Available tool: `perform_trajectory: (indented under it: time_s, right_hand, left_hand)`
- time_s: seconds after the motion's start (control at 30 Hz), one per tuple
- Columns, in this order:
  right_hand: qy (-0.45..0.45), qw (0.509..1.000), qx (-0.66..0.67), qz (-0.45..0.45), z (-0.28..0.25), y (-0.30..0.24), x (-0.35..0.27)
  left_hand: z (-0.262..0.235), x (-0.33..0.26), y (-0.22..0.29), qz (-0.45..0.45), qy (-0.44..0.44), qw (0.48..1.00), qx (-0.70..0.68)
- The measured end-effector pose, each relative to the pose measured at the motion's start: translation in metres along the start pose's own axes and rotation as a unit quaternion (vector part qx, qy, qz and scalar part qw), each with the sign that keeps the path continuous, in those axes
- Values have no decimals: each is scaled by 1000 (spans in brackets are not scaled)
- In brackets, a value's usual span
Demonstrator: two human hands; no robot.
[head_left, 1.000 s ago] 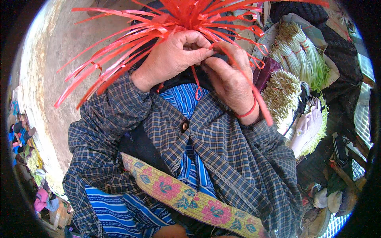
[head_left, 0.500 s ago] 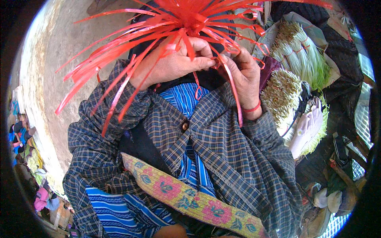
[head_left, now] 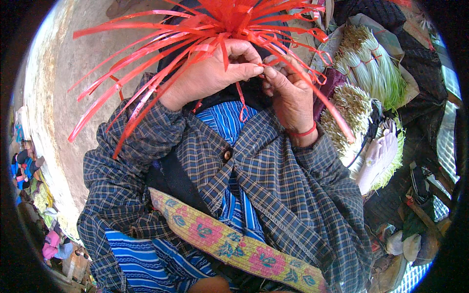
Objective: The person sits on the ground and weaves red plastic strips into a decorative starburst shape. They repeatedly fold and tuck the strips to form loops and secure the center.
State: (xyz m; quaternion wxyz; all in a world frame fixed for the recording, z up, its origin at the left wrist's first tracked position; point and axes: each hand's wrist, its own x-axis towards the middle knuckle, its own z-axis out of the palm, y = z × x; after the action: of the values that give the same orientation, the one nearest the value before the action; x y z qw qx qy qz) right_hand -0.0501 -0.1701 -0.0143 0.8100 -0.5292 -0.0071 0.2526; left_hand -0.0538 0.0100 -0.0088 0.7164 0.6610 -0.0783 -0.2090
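Observation:
A bunch of shiny red plastic strips (head_left: 229,22) spreads out like a star at the top of the view, its strips hanging over both hands. My left hand (head_left: 210,73) is closed, with thumb and forefinger pinching a thin piece of red strip just below the bunch's middle. Facing it, my right hand (head_left: 293,93) pinches at the same small spot, and the fingertips of the two hands nearly touch. A red band circles my right wrist. Exactly how the strip lies between the fingertips is hidden. One short looped end dangles beneath my hands.
Bundles of white-stemmed green vegetables (head_left: 373,68) lie at the right, with more tied stalks (head_left: 349,110) nearer me. A yellow flowered strap (head_left: 234,244) crosses my lap. Concrete floor (head_left: 73,112) stretches along the left, where people sit far off at the edge.
My right hand has turned and dropped slightly, its fingers curling closer to the left thumb. A long strip that hung by my right wrist now slants out to the right.

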Motion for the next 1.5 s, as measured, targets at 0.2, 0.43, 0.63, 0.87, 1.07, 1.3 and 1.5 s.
perform_trajectory:
  time_s: [0.2,0.43,0.63,0.87,1.07,1.3,1.5]
  right_hand:
    - [18,999,-3,-42,4,5,0]
    - [81,855,-403,-317,8,6,7]
    - [61,730,-501,-461,8,7,17]
    - [47,723,-502,-472,10,11,20]
    - [22,697,-571,-433,6,5,17]
    - [42,857,-413,-304,1,14,9]
    - [43,676,-640,-363,1,3,12]
  left_hand:
    - [-4,-3,0,-26,-15,999,-27]
    - [2,-2,-8,-45,37,990,-131]
    - [3,-7,-8,-64,71,984,-150]
    - [2,-9,-9,-30,109,987,-113]
    - [7,-9,-9,48,110,992,-46]
    - [9,-10,-10,53,110,990,72]
    - [9,-3,-9,209,228,929,203]
